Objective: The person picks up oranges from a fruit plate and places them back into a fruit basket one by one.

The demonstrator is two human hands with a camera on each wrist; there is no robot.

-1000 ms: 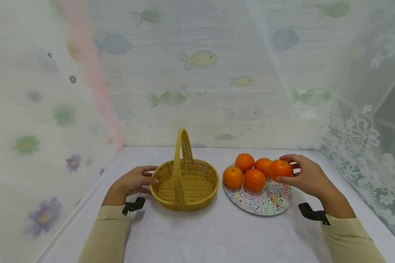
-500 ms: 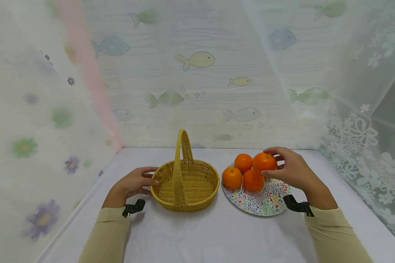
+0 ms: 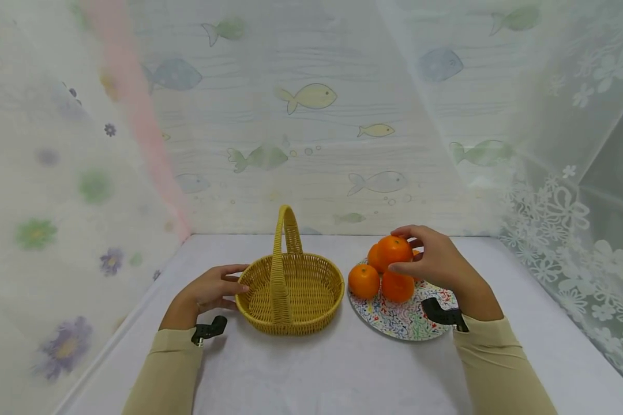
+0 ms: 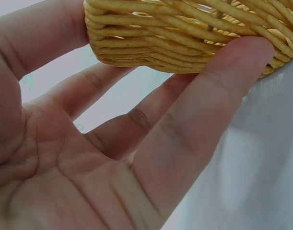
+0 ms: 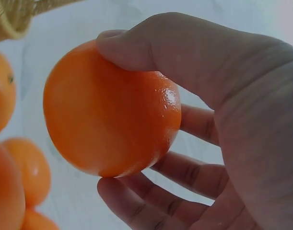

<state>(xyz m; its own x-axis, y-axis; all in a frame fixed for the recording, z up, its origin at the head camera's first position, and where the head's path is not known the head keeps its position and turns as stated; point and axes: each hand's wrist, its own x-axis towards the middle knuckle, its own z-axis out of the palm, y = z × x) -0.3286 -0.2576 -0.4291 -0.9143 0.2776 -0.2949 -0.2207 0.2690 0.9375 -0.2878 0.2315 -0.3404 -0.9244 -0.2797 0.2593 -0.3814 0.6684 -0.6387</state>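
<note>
My left hand [image 3: 213, 288] holds the left end of a yellow wicker basket [image 3: 311, 328] with a tall arched handle. In the left wrist view, one digit lies across the woven wall [image 4: 151, 36] and other fingers reach underneath. My right hand [image 3: 436, 262] grips an orange [image 3: 394, 249] between thumb and fingers, raised over the other fruit. The right wrist view shows the thumb on one side of this orange [image 5: 112, 110] and fingertips at the opposite side. Below, several oranges [image 3: 364, 281] sit on a round patterned plate [image 3: 410, 323]; the hand and held fruit partly hide some.
A white cloth [image 3: 311, 374] covers the table. The basket stands left of the plate, a narrow gap between them, and its handle [image 3: 279, 259] rises above the rim. Behind the table hangs a pale curtain [image 3: 311, 138] with fish drawings; a lacy white curtain [image 3: 550, 230] hangs at the right.
My right hand has carried the gripped orange leftward and slightly up, from the plate's right side to above the other oranges. My left hand and the basket have stayed in place.
</note>
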